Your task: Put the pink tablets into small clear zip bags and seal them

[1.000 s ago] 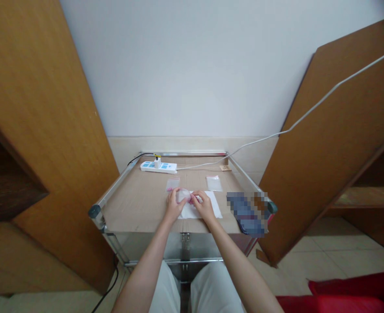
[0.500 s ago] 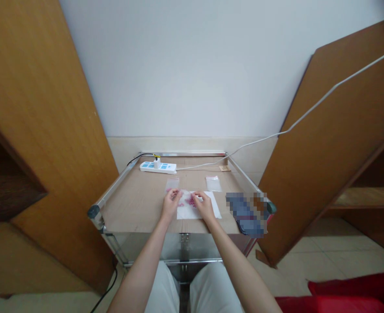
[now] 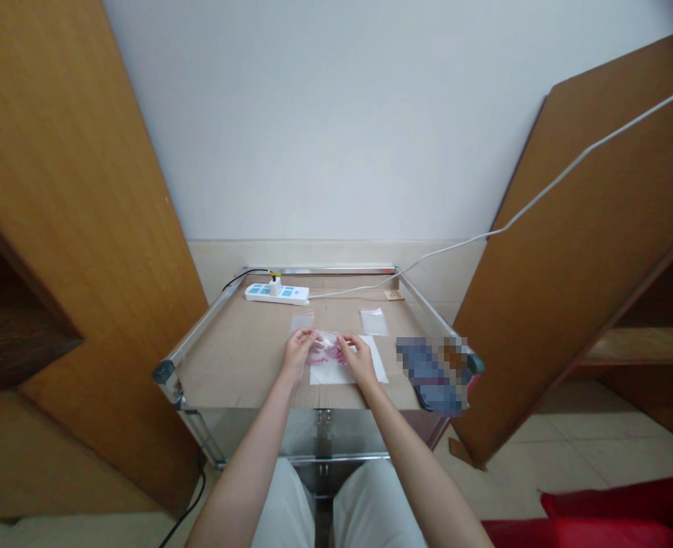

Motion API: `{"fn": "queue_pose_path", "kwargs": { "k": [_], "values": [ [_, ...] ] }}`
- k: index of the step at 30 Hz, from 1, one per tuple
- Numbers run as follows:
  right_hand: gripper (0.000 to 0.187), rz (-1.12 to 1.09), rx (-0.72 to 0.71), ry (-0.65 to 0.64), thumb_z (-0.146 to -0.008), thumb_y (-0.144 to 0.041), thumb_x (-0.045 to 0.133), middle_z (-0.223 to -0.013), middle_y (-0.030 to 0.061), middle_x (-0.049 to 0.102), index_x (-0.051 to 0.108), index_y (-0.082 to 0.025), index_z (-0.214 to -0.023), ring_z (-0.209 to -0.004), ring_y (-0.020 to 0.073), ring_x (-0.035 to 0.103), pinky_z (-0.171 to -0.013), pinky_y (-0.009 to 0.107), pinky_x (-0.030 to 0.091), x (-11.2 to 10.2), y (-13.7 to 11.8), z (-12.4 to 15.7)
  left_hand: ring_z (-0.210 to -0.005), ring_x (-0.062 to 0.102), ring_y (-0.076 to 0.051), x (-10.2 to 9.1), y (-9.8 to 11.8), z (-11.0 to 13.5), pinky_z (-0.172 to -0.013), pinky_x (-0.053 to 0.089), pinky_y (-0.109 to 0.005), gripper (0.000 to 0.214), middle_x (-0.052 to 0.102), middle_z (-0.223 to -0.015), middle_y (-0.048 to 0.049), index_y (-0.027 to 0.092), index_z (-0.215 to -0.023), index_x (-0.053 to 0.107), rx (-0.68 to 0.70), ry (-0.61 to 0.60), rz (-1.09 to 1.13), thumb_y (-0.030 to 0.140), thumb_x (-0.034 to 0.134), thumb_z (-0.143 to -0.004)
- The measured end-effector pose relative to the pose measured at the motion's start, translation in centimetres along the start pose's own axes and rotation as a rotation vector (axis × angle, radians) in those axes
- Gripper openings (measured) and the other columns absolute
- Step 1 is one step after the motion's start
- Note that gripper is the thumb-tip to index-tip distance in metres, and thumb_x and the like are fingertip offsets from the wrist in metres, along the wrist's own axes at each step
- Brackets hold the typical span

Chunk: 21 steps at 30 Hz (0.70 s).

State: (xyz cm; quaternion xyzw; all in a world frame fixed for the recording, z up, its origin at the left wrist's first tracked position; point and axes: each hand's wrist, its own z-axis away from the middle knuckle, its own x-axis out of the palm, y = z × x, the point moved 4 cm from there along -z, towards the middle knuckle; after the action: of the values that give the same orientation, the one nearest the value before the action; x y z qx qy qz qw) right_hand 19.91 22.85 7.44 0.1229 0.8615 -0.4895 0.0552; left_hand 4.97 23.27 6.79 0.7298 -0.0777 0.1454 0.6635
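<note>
**Item list, L to R**

1. Wood panel (image 3: 68, 228), tall, leaning, far L of view.
2. Cardboard-topped steel cart (image 3: 228, 365), frame w/ metal rails, holds all items below.
3. Power strip (image 3: 276, 294), white w/ blue switches, at back edge, plug in place, white cable (image 3: 542, 190) running up to R.
4. Small zip bag (image 3: 301, 322), clear, lying just behind L hand, some pink inside at lower edge.
5. L hand (image 3: 298, 354), fingers curled, pinching L side of clear plastic bag (image 3: 326, 348).
6. Clear plastic bag: held btwn both hands, low over white paper sheet (image 3: 345, 374), w/ small pink pieces (image 3: 330, 353) gathered inside, near its middle. Too small to tell beads from pills.
7. R hand (image 3: 359, 360), fingers together, pinching R side of same bag; hands close, not touching each other.
8. Second zip bag (image 3: 374, 322), clear, flat, behind R hand, apart from it.
9. Small brown tag (image 3: 394, 295), back edge of cart.
10. Pixelated object (image 3: 431, 373) at R cart edge, blurred, unidentifiable.
11. Wood panel (image 3: 570, 251), leaning, far R.
12. Red cushion (image 3: 599, 517), on tile floor, lower R.
</note>
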Motion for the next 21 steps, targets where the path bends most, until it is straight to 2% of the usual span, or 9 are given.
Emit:
{"fn": "queue_pose_path", "kwargs": {
  "k": [6,11,16,21],
  "values": [
    [0.024,-0.026,0.024,-0.028,-0.075,-0.036,0.046,-0.068,0.0038,0.061,0.060,-0.016,-0.074,-0.063,0.0152,0.054,-0.059,0.026,0.042,0.2,0.2,0.0,-0.054,0.059,-0.012,-0.3,-1.0,0.0,-0.042,0.047,-0.021,0.031,0.060,-0.072,-0.0007,0.017,-0.079,0.046,-0.074,-0.057,0.054,0.037,0.060,-0.060],
    [0.024,-0.017,0.018,-0.028,-0.075,-0.035,0.046,-0.068,0.0040,0.061,0.060,-0.016,-0.072,-0.066,0.0151,0.055,-0.062,0.025,0.042,0.3,0.1,0.0,-0.055,0.060,-0.014,-0.3,-1.4,0.5,-0.042,0.046,-0.021,0.031,0.061,-0.075,-0.0029,0.017,-0.079,0.044,-0.135,-0.113,0.078,0.035,0.061,-0.060],
    [0.021,0.014,-0.026,-0.067,-0.075,-0.032,0.046,-0.069,0.0038,0.060,0.059,-0.016,-0.072,-0.066,0.0144,0.054,-0.061,0.023,0.040,0.6,-0.4,-0.1,-0.056,0.060,-0.014,0.0,-1.3,0.8,-0.041,0.044,-0.019,0.031,0.063,-0.075,-0.0043,0.015,-0.080,0.049,-0.134,-0.132,0.035,0.034,0.062,-0.060],
    [0.020,0.064,-0.059,-0.052,-0.074,-0.031,0.046,-0.067,0.0026,0.059,0.058,-0.016,-0.069,-0.066,0.0140,0.053,-0.062,0.023,0.039,1.0,-0.3,-0.3,-0.053,0.059,-0.013,0.0,-1.2,0.8,-0.040,0.042,-0.018,0.033,0.064,-0.069,-0.0048,0.013,-0.081,0.053,-0.128,-0.108,0.041,0.034,0.064,-0.058]
  ]
}}
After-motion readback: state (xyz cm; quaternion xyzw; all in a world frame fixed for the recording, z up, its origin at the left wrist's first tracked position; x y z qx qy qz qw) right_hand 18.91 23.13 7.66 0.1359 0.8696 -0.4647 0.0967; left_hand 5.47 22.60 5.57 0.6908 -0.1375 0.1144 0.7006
